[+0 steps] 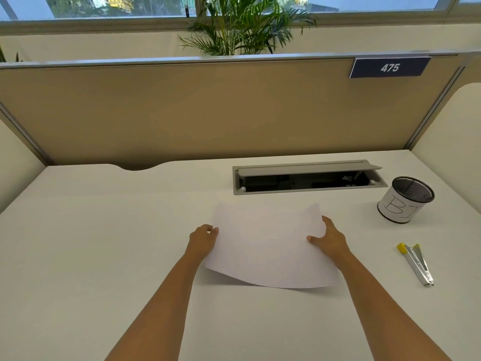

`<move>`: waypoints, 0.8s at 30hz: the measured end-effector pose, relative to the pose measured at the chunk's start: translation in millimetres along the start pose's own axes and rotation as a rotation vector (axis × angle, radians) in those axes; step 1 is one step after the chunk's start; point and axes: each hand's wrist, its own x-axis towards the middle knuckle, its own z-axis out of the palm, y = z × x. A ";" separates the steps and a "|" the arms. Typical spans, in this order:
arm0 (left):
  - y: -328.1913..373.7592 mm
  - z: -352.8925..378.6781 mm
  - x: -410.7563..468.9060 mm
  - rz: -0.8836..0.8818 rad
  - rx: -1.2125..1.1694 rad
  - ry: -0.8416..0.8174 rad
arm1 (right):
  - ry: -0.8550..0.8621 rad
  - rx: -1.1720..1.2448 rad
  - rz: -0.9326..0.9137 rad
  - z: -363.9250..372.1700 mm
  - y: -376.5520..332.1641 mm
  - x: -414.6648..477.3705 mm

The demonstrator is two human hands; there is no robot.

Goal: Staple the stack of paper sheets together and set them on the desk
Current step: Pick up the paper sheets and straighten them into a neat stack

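White paper (270, 246), plain, being held up over the middle of the worktop (104, 230), bowing downward along its near edge, shadow under that edge showing it off the surface there. How many sheets: cannot tell. Left hand (203, 241) gripping the paper's left edge, fingers curled onto it near the far left corner. Right hand (329, 239) gripping the right edge, thumb lying on top of the sheet, fingers wrapping behind the edge. Both forearms bare, reaching in from the bottom of the view.

Stapler (416, 264) lying flat on the worktop well to the right of the paper, silver metal with yellow tips at its far end, arms splayed slightly apart, touching nothing else. Black mesh cup (406, 199) standing upright further back on the right, white label wrapped round it with hand-drawn letters, sitting apart from the stapler. Grey cable tray (307, 178) set into the worktop behind the paper, lid tilting up, dark opening showing beneath.

Tan partition (208, 113) running across the back of the worktop. Blue tag (389, 67) reading 475 fixed at its upper right. Green plant (244, 24) rising behind the partition in front of a window.
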 end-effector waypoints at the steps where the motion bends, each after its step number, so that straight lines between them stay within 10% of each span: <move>1: 0.8 0.2 -0.2 0.002 -0.026 0.000 | 0.020 0.010 -0.011 -1.0 -0.8 -1.1; 11: 29.7 -9.7 -16.0 0.354 -0.587 0.190 | 0.276 0.635 -0.422 -28.7 -40.9 -33.8; 24: 25.1 -0.2 -19.0 0.412 -0.534 0.236 | 0.203 0.612 -0.404 -16.5 -14.5 -25.2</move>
